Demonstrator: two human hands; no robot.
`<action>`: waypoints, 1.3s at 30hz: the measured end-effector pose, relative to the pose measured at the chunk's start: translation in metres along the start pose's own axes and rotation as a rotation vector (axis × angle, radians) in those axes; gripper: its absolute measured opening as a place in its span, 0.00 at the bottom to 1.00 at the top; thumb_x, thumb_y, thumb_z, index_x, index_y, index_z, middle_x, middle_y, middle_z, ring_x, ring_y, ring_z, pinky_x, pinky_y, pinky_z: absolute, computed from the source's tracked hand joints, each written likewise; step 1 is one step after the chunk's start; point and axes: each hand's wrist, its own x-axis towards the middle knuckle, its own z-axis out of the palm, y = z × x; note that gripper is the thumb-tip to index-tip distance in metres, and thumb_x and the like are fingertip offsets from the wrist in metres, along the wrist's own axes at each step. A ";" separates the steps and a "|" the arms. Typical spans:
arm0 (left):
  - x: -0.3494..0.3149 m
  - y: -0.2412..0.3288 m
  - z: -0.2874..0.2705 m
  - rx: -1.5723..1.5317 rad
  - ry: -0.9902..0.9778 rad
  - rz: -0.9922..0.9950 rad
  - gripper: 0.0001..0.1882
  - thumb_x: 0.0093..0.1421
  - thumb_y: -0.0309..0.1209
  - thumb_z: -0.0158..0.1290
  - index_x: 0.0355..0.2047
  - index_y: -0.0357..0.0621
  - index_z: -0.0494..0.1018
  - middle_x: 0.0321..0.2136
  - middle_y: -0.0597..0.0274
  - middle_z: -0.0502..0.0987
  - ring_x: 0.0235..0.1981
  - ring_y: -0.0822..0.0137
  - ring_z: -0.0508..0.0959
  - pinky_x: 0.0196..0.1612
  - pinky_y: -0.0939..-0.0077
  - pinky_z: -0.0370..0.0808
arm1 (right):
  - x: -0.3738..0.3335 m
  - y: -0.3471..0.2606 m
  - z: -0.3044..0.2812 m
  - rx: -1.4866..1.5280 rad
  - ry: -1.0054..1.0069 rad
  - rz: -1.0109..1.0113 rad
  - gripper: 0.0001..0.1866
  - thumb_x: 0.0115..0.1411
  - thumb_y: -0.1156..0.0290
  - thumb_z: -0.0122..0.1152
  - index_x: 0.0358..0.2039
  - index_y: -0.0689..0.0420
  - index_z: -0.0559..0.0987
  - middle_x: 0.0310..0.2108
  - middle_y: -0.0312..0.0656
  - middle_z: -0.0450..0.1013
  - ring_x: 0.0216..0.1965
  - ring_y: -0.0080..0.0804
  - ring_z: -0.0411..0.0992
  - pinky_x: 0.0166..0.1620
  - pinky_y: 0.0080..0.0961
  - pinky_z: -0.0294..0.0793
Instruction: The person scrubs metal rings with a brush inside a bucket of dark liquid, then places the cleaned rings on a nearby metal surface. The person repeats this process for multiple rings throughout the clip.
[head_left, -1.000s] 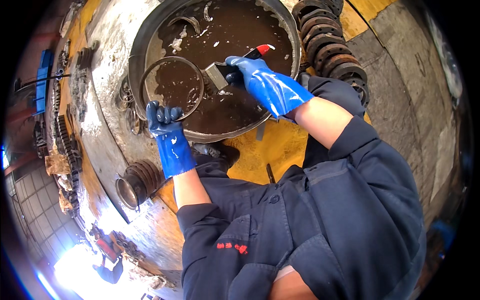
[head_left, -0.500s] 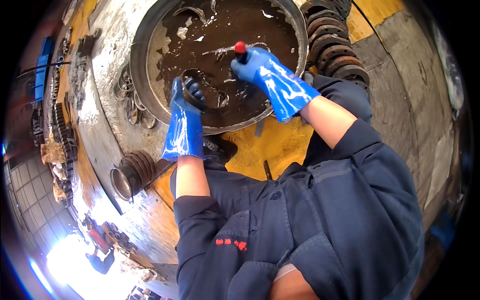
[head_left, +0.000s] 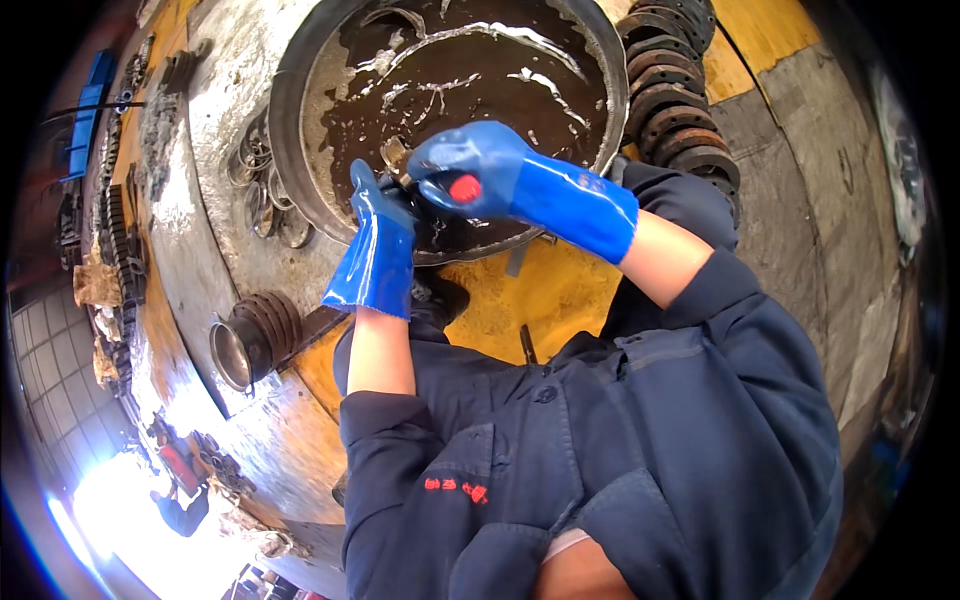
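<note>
A wide round metal basin (head_left: 292, 120) holds dark brown liquid with streaks of froth. Over its near side, my right hand (head_left: 475, 165), in a long blue rubber glove, is closed around a tool handle (head_left: 465, 188) with a red end; the kind of tool cannot be made out. My left hand (head_left: 380, 215), gloved in the same blue, grips a dark metal ring just left of it, now mostly hidden behind the gloves. The two hands are close together. A small pale metallic piece (head_left: 394, 152) shows just beyond them; what it belongs to is unclear.
Several rusty curved metal parts (head_left: 665, 110) are stacked right of the basin. Loose thin rings (head_left: 265, 195) lie to its left. A row of ring-shaped parts (head_left: 250, 345) stands nearer on the left. A person (head_left: 182, 510) is by the bright light at lower left.
My right hand has moved left and nearer, bringing the red-ended tool to the ring in my left hand. Ripples have spread on the liquid. My left hand has hardly moved.
</note>
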 end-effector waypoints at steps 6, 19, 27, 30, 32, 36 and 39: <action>-0.023 0.020 0.011 -0.165 -0.168 -0.027 0.52 0.71 0.70 0.36 0.65 0.26 0.67 0.61 0.31 0.74 0.59 0.34 0.76 0.66 0.34 0.71 | -0.024 -0.011 -0.002 -0.214 -0.292 0.076 0.12 0.56 0.68 0.70 0.42 0.48 0.84 0.40 0.40 0.83 0.35 0.50 0.82 0.36 0.42 0.82; 0.012 0.041 -0.008 -0.309 -0.020 0.093 0.26 0.76 0.48 0.39 0.58 0.45 0.78 0.57 0.58 0.83 0.52 0.56 0.84 0.56 0.47 0.81 | -0.008 0.018 -0.021 0.530 0.216 1.073 0.17 0.64 0.58 0.67 0.41 0.60 0.86 0.33 0.38 0.83 0.33 0.25 0.80 0.40 0.25 0.80; 0.018 0.042 -0.028 -0.393 -0.152 0.108 0.25 0.80 0.47 0.37 0.59 0.46 0.77 0.49 0.59 0.84 0.46 0.56 0.83 0.51 0.54 0.82 | -0.022 0.011 0.017 1.077 0.485 0.970 0.17 0.64 0.65 0.72 0.47 0.63 0.84 0.39 0.42 0.83 0.35 0.30 0.82 0.38 0.28 0.83; -0.010 0.042 -0.002 -0.425 -0.056 0.093 0.20 0.76 0.43 0.42 0.43 0.49 0.83 0.31 0.69 0.84 0.29 0.67 0.82 0.34 0.65 0.83 | -0.032 0.032 -0.001 0.999 0.529 1.015 0.15 0.65 0.65 0.71 0.46 0.63 0.84 0.39 0.42 0.84 0.36 0.29 0.82 0.39 0.27 0.82; -0.018 0.047 -0.009 -0.386 -0.110 0.068 0.18 0.76 0.42 0.43 0.41 0.50 0.82 0.29 0.71 0.82 0.27 0.69 0.79 0.32 0.67 0.80 | -0.030 0.037 -0.008 0.904 0.559 1.072 0.15 0.65 0.64 0.70 0.45 0.62 0.85 0.38 0.41 0.83 0.36 0.28 0.81 0.41 0.26 0.80; -0.026 0.059 -0.019 -0.299 -0.213 0.017 0.16 0.77 0.41 0.44 0.37 0.53 0.79 0.26 0.76 0.77 0.22 0.73 0.74 0.27 0.73 0.74 | -0.028 0.046 -0.017 0.808 0.606 1.021 0.16 0.65 0.61 0.69 0.44 0.61 0.85 0.36 0.39 0.82 0.36 0.28 0.80 0.42 0.27 0.79; -0.022 0.058 -0.022 -0.248 -0.264 -0.018 0.11 0.75 0.40 0.47 0.37 0.55 0.75 0.22 0.80 0.72 0.18 0.78 0.68 0.23 0.76 0.69 | -0.026 0.058 -0.017 0.757 0.629 0.982 0.17 0.65 0.59 0.69 0.43 0.60 0.85 0.35 0.38 0.82 0.36 0.27 0.79 0.42 0.28 0.78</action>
